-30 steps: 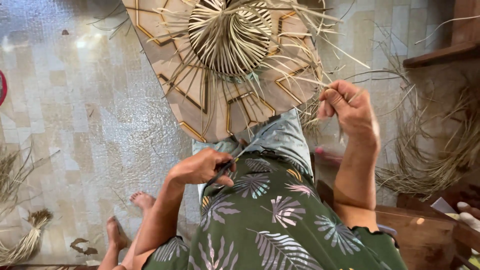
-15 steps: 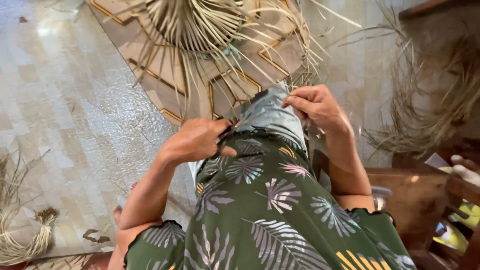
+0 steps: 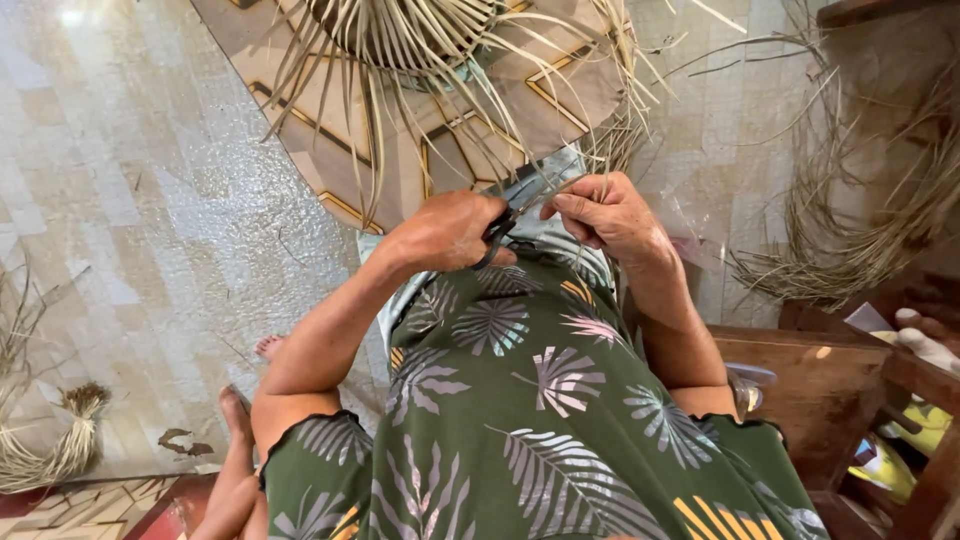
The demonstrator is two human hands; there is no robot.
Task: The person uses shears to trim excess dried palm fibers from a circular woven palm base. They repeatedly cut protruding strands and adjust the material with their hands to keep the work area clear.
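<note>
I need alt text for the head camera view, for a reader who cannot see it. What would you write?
Seen from above, a person in a green leaf-print garment holds dark-handled scissors in the left hand while the right hand pinches pale straw strands. The strands trail from a half-woven round straw piece above a patterned wooden board.

Pale tiled floor point(image 3: 150, 220) carries patterned mat point(image 3: 330, 150) (partly under straw), tied straw bundle point(image 3: 60, 450), loose straw heap point(image 3: 850, 240).

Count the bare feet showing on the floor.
2: one bare foot on the tiled floor at lower left, another foot's toes just above it, partly hidden by the arm.
</note>
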